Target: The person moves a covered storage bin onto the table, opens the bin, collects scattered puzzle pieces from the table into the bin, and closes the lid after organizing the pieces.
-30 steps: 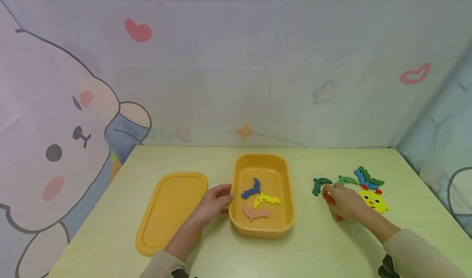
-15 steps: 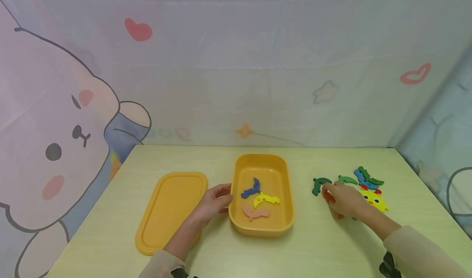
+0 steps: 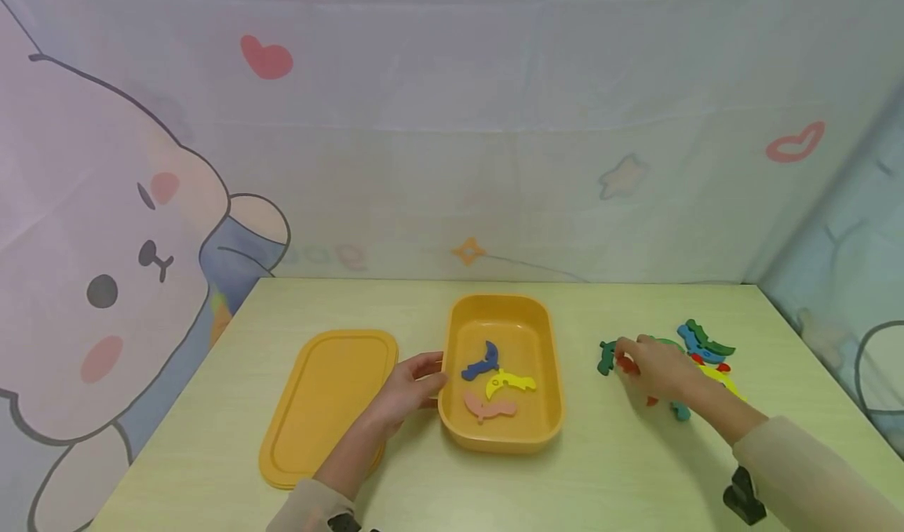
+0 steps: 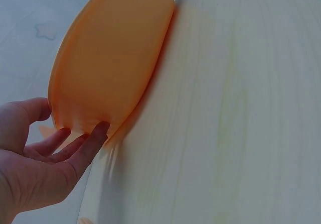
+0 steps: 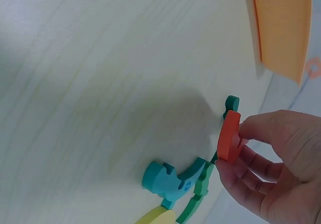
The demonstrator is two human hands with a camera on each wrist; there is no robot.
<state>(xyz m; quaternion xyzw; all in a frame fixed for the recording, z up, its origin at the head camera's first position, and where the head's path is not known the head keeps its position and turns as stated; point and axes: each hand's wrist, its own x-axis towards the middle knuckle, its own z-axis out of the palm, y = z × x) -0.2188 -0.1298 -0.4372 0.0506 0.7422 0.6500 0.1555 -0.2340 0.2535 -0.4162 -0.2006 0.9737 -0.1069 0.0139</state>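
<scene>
1. Looking down with 12 o'clock at the far side, I see toy pieces crowding the right hand [image 3: 657,369]: a dark-green notched piece [image 3: 606,358] just beside its fingertips at 9, a bright-green curved piece [image 3: 668,342] half hidden at 12, a teal knobbed piece [image 3: 680,411] near 5.
2. Towards 1 o'clock a leaf-green curved piece [image 3: 712,344] overlaps a light-blue piece [image 3: 694,347]; at 3 a yellow piece with red knobs [image 3: 722,379] is partly covered by the arm.
3. At 9 stands a yellow-orange, round-cornered plastic tub [image 3: 503,442], with blue [image 3: 482,362], yellow [image 3: 511,381] and pink [image 3: 490,407] pieces inside.
4. The left hand [image 3: 410,387], fingers spread, touches the tub's outer wall at 9; a flat yellow-orange panel [image 3: 332,406] lies beyond.
5. A strip of the pale wood-grained desk [image 3: 593,477] runs between tub and dark-green piece, widening towards 6; the far edge meets a printed curtain [image 3: 459,163].
6. Thumb and fingertips of the right hand pinch a chunky red piece [image 5: 229,136]; in its wrist view the exposed face runs lengthwise from nearly 12 to 6. I can't tell whether it touches the desk.
</scene>
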